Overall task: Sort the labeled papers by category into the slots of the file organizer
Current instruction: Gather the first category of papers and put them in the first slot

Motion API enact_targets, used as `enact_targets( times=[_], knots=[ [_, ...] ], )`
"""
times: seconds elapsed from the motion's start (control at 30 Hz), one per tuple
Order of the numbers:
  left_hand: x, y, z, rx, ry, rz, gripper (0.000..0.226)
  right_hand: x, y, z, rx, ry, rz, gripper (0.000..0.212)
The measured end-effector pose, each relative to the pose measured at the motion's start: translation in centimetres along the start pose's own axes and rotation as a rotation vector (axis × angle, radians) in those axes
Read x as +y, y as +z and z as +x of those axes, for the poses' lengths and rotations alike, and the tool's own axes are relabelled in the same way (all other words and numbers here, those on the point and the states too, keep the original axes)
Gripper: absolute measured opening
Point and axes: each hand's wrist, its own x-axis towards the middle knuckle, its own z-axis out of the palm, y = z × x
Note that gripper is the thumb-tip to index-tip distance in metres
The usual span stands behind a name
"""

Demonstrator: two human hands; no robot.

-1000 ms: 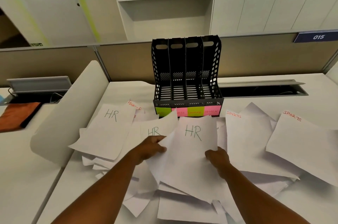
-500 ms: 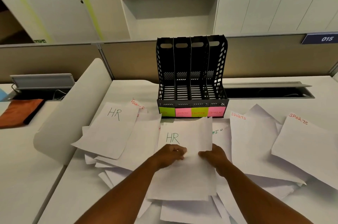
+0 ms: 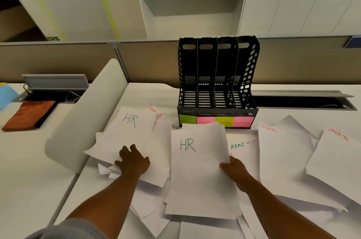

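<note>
My left hand (image 3: 134, 160) rests flat on the far-left HR sheet (image 3: 129, 131), its long axis pointing away; my right fingers (image 3: 224, 165) pinch the HR stack (image 3: 197, 170).

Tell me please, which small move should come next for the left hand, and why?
Probably the left hand should lift the left HR sheet it rests on and lay it on the HR stack that the right hand holds. Same label, and the file organizer looks empty.

Bare forearms; a grey ribbed sleeve (image 3: 72, 229) covers the left upper arm.
</note>
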Motion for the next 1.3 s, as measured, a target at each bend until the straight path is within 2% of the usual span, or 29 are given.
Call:
enact_targets(
  times=[0.17, 0.47, 0.6, 0.77, 0.9, 1.3],
  knots=[
    [-0.7, 1.2, 0.2, -0.058, 0.021, 0.092, 0.080, -0.3, 0.3, 0.5, 0.028, 0.027, -0.008, 0.034],
    [-1.0, 2.2, 0.6, -0.042, 0.159, 0.317, 0.075, -0.1, 0.6, 0.7, 0.059, 0.056, -0.026, 0.033],
    [-1.7, 2.3, 1.3, 0.003, 0.112, 0.178, 0.069, -0.1, 0.8, 0.6, 0.044, 0.071, -0.018, 0.033],
    [-3.3, 3.1, 1.5, 0.083, -0.079, -0.050, 0.089, -0.2, 0.5, 0.7, 0.039, 0.064, -0.030, 0.033],
    [-4.3, 2.7, 1.8, 0.144, -0.168, -0.201, 0.069, -0.1, 0.5, 1.0, 0.046, 0.064, -0.048, 0.035],
    [-5.0, 2.1, 1.8, 0.191, 0.057, -0.283, 0.058, -0.2, 1.1, 1.4, 0.044, 0.070, -0.085, 0.035]
  ],
)
